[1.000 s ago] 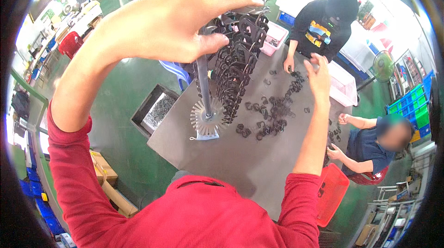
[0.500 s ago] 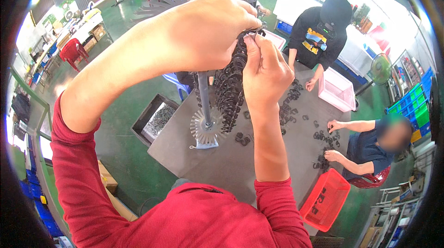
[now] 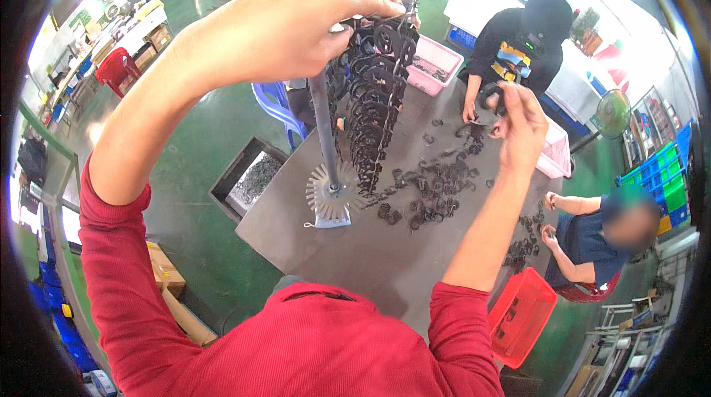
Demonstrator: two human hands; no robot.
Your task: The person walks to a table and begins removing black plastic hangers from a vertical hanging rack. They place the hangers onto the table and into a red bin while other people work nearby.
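A tall column of black hook-like curved pieces (image 3: pixel 370 93) hangs in rows beside an upright grey metal pole (image 3: pixel 324 123). At its top is my left hand (image 3: pixel 348 4), fingers stretched over the uppermost pieces and thumb apart from them; their tips touch the end of one row. My right hand (image 3: pixel 522 127) is raised to the right of the column, apart from it, with a black curved piece (image 3: pixel 495 97) pinched between thumb and fingers. Around the pole's foot is a slotted round metal disc (image 3: pixel 333 193). Loose black pieces (image 3: pixel 437 186) lie scattered on the grey table (image 3: pixel 326 264).
A pink basket (image 3: pixel 433 64) and a red basket (image 3: pixel 524 319) stand around the table. Two people sit at the right side, one in black (image 3: pixel 518 41), one in navy (image 3: pixel 585 238), hands near black pieces. A dark crate (image 3: pixel 229 197) is on the floor at left.
My right hand has left the top of the column and moved right, with a black curved piece in it. My left hand has shifted slightly left, and its fingers have spread.
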